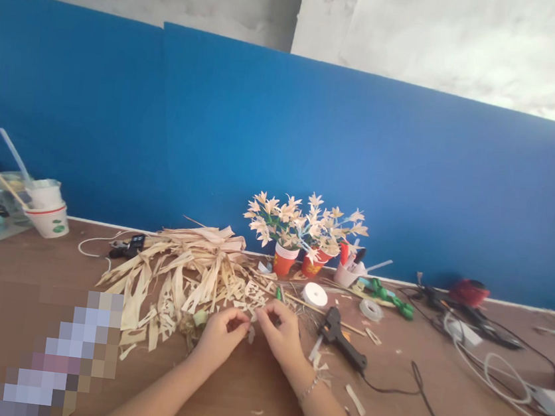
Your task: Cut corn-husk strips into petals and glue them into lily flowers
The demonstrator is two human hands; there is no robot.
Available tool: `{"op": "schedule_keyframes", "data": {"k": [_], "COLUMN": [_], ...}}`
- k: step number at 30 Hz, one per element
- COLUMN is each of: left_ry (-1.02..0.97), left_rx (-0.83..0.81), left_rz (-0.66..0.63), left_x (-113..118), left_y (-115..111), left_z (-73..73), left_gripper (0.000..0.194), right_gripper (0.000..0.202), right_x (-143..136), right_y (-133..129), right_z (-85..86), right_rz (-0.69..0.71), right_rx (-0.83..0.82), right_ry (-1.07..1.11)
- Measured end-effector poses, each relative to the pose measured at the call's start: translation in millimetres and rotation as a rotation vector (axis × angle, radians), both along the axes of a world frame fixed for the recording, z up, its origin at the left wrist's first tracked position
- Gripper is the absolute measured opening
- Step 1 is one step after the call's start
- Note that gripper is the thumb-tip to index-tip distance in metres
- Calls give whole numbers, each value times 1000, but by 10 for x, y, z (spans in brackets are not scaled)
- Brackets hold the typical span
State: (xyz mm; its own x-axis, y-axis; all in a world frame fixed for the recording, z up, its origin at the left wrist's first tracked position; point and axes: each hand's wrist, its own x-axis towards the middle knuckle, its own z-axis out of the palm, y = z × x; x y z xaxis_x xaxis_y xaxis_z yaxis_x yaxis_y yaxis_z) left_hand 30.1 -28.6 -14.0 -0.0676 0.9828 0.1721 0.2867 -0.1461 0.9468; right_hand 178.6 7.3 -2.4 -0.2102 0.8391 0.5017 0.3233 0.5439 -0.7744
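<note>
My left hand (223, 337) and my right hand (283, 334) face each other low over the brown table, thumbs and forefingers pinched together. A small pale piece shows around their fingertips, too small to name, and I cannot tell which hand grips it. Just beyond and left of my hands spreads a heap of dried husks (212, 254), with cut scraps at its near edge. To the right of my right hand lies a black glue gun (345, 342). A roll of white tape (315, 294) lies beyond my right hand.
Pale handmade flowers (284, 215) stand in red paper cups (285, 260) by the blue partition (267, 127). A clear tape roll (371, 310) and green ribbon (392, 298) sit further right, near tangled cables (494, 373). White cups (49, 215) stand at the left.
</note>
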Motion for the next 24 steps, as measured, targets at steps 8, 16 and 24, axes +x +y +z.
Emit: {"op": "schedule_keyframes", "data": {"k": [8,16,24], "left_ry": [1,-78,-115], "left_rx": [1,-5,-26], "left_rz": [12,39,42], "left_x": [-6,14,14], "left_y": [-2,9,25], "left_z": [4,28,16], "left_gripper": [17,18,20], "right_gripper": [29,16,36], "right_x": [25,926,1271], "right_y": [-6,318,126], "right_z": [57,516,328], "right_rz": [-20,-442,-629], "right_rx": [18,-194,-444], "right_ry": [-11,-715,-1131]}}
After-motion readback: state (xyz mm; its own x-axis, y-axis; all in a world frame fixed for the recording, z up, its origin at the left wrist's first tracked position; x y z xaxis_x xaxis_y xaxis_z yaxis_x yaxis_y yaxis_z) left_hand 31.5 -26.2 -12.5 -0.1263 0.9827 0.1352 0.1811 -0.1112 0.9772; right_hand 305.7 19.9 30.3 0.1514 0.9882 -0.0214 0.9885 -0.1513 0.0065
